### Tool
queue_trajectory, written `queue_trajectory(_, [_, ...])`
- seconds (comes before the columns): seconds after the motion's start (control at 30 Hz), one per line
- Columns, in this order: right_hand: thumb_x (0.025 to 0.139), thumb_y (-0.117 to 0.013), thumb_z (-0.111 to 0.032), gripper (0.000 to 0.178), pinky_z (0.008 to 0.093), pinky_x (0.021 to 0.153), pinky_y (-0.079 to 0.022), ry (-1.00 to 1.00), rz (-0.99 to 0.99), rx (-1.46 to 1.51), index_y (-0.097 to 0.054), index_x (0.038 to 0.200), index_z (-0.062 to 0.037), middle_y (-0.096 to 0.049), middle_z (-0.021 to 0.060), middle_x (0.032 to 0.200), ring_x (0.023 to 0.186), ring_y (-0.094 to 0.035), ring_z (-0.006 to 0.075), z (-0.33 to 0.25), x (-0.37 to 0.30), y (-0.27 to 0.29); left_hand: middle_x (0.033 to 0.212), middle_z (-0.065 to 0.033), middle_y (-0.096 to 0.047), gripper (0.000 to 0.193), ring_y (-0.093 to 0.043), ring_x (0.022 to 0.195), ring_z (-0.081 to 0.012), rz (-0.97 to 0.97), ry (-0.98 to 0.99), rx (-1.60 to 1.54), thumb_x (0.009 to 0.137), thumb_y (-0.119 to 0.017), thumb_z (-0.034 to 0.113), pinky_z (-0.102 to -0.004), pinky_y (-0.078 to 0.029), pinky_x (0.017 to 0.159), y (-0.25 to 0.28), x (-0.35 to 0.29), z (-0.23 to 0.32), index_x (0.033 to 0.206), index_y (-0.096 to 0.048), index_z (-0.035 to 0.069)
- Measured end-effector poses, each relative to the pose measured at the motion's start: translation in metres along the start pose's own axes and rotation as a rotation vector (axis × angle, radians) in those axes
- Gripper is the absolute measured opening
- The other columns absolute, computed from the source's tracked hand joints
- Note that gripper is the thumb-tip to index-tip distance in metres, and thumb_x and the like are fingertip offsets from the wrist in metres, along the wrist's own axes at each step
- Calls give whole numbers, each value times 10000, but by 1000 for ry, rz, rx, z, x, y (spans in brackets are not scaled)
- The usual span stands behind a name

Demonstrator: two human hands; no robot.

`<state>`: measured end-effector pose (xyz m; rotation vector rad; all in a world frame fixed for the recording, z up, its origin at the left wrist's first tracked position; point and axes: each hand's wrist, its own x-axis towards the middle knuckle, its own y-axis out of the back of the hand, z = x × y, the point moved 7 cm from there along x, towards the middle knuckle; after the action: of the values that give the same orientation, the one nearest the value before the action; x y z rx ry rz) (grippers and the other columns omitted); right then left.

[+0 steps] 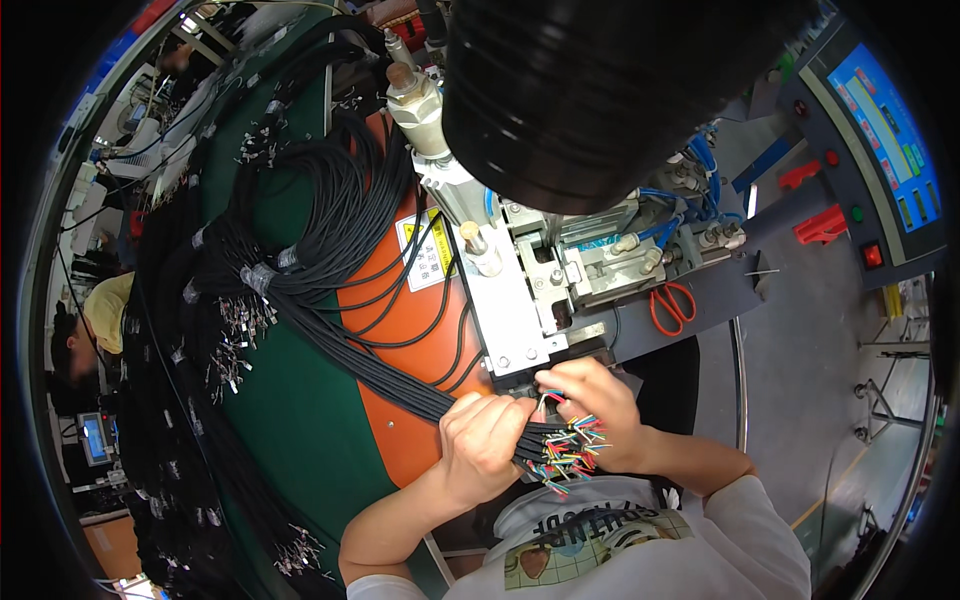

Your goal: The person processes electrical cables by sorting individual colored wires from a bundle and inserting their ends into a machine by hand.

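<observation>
A thick bundle of black cables (385, 373) runs from the left across an orange plate to my hands. My left hand (483, 443) is closed around it near its end. Beyond the fist, stripped ends fan out as red, green, yellow and white wires (565, 455). My right hand (600, 410) is beside these ends, thumb and fingers pinched together by a few coloured wires at the front of the machine. That machine (510, 320) has a white metal plate and bolts, and its front edge almost meets my fingertips. What the right fingertips grip is partly hidden.
A large black cylinder (560, 90) hangs over the machine. Red-handled scissors (672, 308) lie at its right, below blue air hoses. A control panel with a lit screen (885, 135) stands far right. More cable bundles (170, 430) cover the green table (300, 420). Another person (100, 315) is far left.
</observation>
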<state>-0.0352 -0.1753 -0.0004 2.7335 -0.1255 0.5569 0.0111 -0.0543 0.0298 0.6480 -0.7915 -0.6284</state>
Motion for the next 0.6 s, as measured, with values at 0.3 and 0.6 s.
queue_trajectory(0.3, [912,-568,32,211,236,738,-528,-497,-136,773,-642,1108,61,-621,107,1009,846,-651,145,39,-1,-5,660,-78,-561,248,-558,550,-245,-41,-16,-23,660,-718,79,-346,-373,507,-6,0,-2,857,-584,15])
queue_trajectory(0.6, [899,-580,30,196,195,624,-502,-483,-195,777,-654,1080,49,-619,69,964,794,-635,97,42,2,-3,688,-70,-584,285,-593,592,-249,-80,-9,-60,629,-716,102,-345,-410,523,-7,2,-2,862,-576,14])
